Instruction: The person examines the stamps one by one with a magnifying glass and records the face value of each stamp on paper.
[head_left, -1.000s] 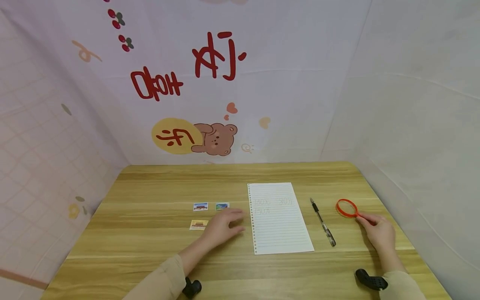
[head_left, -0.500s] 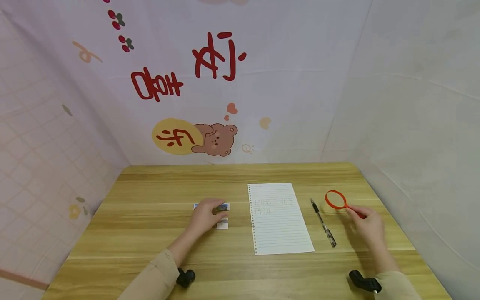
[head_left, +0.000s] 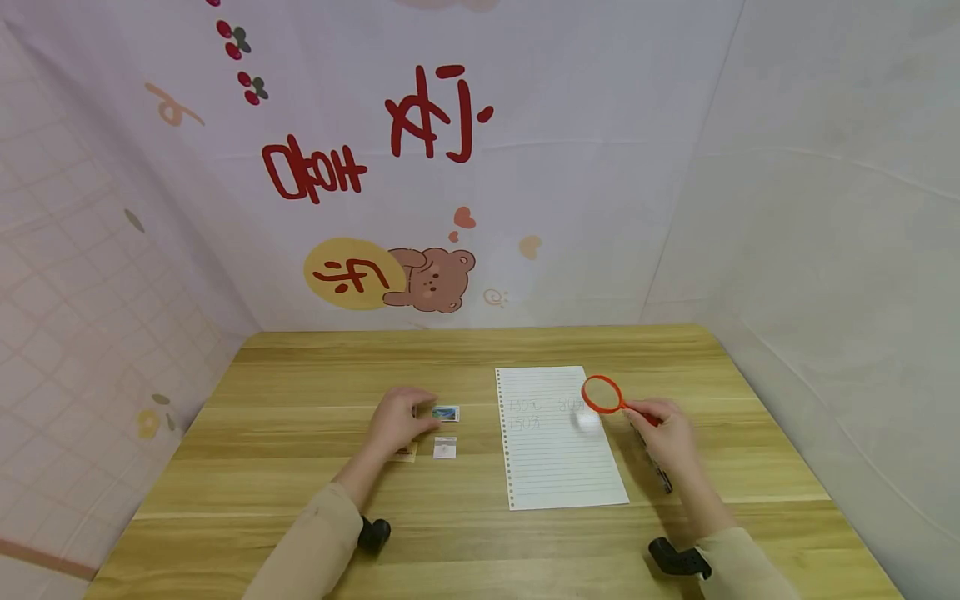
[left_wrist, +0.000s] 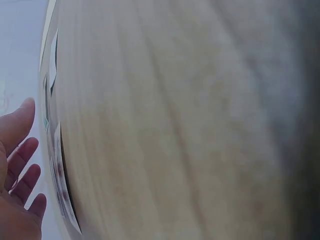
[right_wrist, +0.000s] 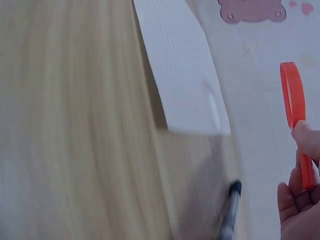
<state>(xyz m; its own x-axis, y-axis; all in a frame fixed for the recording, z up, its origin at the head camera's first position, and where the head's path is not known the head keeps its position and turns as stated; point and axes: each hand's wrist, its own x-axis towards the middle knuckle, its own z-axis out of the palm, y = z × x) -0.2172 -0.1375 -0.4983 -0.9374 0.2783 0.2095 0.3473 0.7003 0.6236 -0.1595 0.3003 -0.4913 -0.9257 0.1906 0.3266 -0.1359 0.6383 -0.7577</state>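
My right hand (head_left: 670, 435) grips the handle of a red-rimmed magnifying glass (head_left: 602, 394), raised above the right edge of a lined sheet (head_left: 558, 471). The right wrist view shows thumb and fingers around the red handle (right_wrist: 306, 172). A bright spot of light falls on the paper under the lens. On the other side, my left hand (head_left: 393, 423) hovers over small stamps, fingers relaxed and apart. Its thumb and forefinger reach beside a blue stamp (head_left: 446, 413). Closer to me lie a pale stamp (head_left: 445, 448) and a yellowish stamp (head_left: 406, 453), partly covered by the hand. Another stamp is mostly hidden behind the fingers.
A black-and-clear pen (head_left: 664, 480) lies right of the sheet, partly behind my right hand. Handwritten figures stand near the top of the page. The wooden table (head_left: 300, 367) meets printed white curtains (head_left: 570, 192) at the back and sides.
The magnifying glass has travelled left in my right hand, from beyond the pen to over the sheet. My left hand has shifted left, uncovering the pale stamp and the blue one.
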